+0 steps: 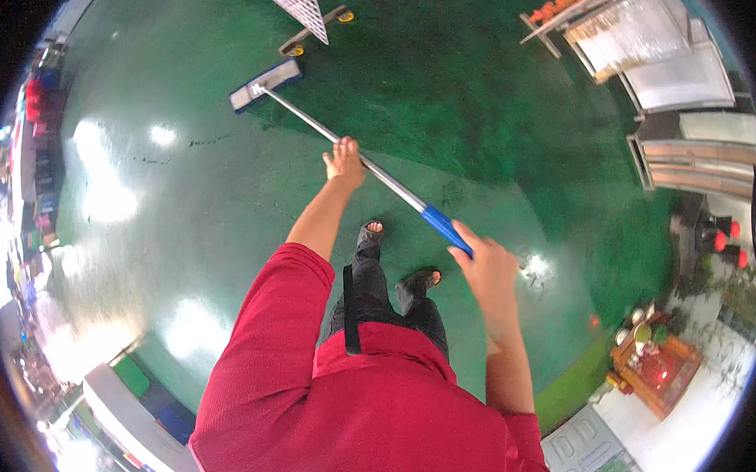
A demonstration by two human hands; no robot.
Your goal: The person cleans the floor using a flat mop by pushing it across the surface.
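Note:
A flat mop (384, 179) with a silver pole slants across the middle of the view. Its wide rectangular head (266, 84), pale on top with a blue fringe, lies on the green floor ahead. Partway down the pole, my left hand (345, 164) is closed around the metal shaft. My right hand (486, 267) wraps the upper end, over the blue grip (447, 230); the grip's tip is hidden in the palm. Both arms reach forward from red sleeves, the left one farther out.
A wheeled stand (313, 37) with yellow casters is just beyond the mop head. White panels and boards (676, 76) lean along the right. Lower right are a small wooden altar-like box (656, 368) and red-topped stools (721, 239). A white counter-like edge (131, 423) runs lower left.

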